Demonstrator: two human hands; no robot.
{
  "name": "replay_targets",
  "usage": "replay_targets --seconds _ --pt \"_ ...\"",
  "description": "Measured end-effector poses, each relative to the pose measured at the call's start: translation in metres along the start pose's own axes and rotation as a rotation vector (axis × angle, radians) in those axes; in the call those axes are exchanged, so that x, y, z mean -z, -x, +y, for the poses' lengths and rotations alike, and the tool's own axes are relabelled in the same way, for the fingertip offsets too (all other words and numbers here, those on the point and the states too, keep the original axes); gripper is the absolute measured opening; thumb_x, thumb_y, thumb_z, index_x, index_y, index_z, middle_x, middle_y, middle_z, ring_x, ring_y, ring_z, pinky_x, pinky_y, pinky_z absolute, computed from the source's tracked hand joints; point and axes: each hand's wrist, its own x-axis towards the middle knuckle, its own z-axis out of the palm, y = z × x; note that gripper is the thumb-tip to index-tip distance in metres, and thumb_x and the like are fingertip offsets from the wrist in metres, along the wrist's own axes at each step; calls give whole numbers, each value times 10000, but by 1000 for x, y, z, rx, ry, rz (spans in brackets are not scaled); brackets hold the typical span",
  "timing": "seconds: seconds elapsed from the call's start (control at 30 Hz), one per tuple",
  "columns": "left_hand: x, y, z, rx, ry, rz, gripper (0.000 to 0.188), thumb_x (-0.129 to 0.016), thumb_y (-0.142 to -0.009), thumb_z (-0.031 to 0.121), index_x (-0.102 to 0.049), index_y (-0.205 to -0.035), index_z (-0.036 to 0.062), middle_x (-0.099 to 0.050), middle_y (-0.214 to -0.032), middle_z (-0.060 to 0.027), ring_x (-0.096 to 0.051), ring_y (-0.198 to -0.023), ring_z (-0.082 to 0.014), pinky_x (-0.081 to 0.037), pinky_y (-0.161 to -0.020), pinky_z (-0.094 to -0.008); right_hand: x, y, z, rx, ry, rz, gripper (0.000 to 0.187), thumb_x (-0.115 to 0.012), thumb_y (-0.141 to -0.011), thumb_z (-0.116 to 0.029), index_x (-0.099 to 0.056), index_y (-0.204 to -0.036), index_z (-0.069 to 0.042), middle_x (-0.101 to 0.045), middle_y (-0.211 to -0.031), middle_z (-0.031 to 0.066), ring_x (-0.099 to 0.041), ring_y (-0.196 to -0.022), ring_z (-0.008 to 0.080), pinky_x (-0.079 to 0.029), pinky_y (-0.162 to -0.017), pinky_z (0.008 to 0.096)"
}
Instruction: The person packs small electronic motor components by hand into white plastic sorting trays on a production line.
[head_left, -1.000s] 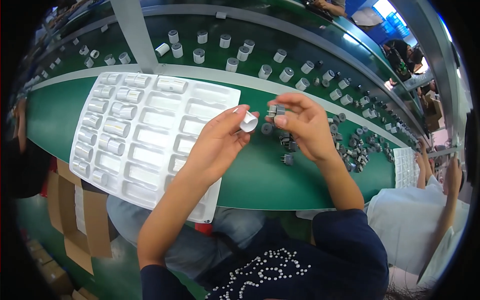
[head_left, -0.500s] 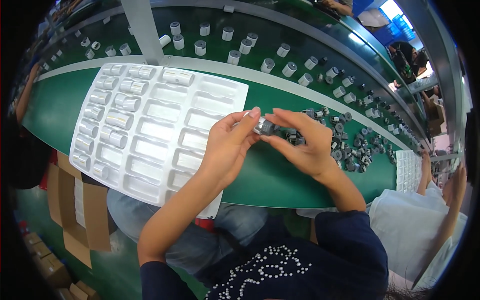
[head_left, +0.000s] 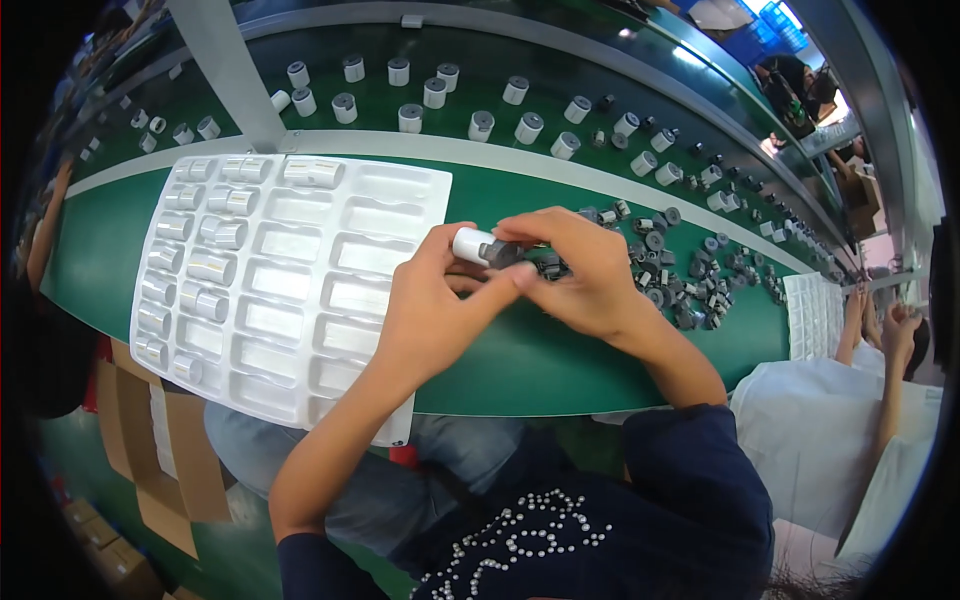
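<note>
White cylinder [head_left: 472,243] — between both hands' fingers [head_left: 520,272]

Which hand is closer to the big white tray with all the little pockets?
Left. The left hand hovers over the right edge of the white tray. The right hand is further right, over the green table, away from the tray.

Your two hands meet over the middle of the table [head_left: 560,370], the left hand [head_left: 430,320] touching the right hand [head_left: 585,270], with a small cylinder [head_left: 472,243] held between their fingertips. To your left, a moulded tray [head_left: 300,290] lies on the table, cylinders filling its leftmost pockets. To your right, a heap of small parts [head_left: 690,280] lies just beyond your right hand. Behind the tray and heap, upright cylinders [head_left: 420,100] stand in rows on a conveyor. At far right, another person's hands [head_left: 885,320] are beside a second tray [head_left: 812,315].
</note>
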Motion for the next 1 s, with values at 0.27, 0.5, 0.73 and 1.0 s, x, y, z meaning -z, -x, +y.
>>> replay_targets --seconds 0.27,0.5,0.73,1.0 --pt "2 -3 -4 60 30 -170 293 -733 -897 110 -607 -1113 -44 -684 -958 -75 -640 -824 -75 -498 -696 -208 -12 2 3 164 26 24 416 -813 -684 -3 -666 -1074 -7 -664 -994 132 -677 -877 257 -557 -709 334" --pt "9 -8 15 7 159 -138 278 -723 -896 77 -610 -1129 -26 -677 -961 -54 -631 -858 -72 -496 -729 -203 -12 -13 -7 195 35 100 408 -823 -688 -30 -686 -1073 -8 -697 -1002 146 -702 -869 272 -572 -725 306" --pt "14 -4 17 -86 235 -82 378 -736 -871 42 -567 -1199 -43 -657 -1023 -61 -631 -912 -84 -521 -812 -224 -18 -16 -10 223 50 162 391 -841 -668 -16 -708 -1035 3 -727 -1052 153 -718 -943 297 -581 -801 336" --pt "22 -8 11 -42 398 -226 443 -713 -878 41 -525 -1269 -43 -637 -1075 -71 -636 -959 -96 -523 -852 -238 -22 -18 -7 292 68 124 352 -825 -709 -39 -701 -1037 -4 -727 -1079 149 -706 -1019 317 -549 -895 401"
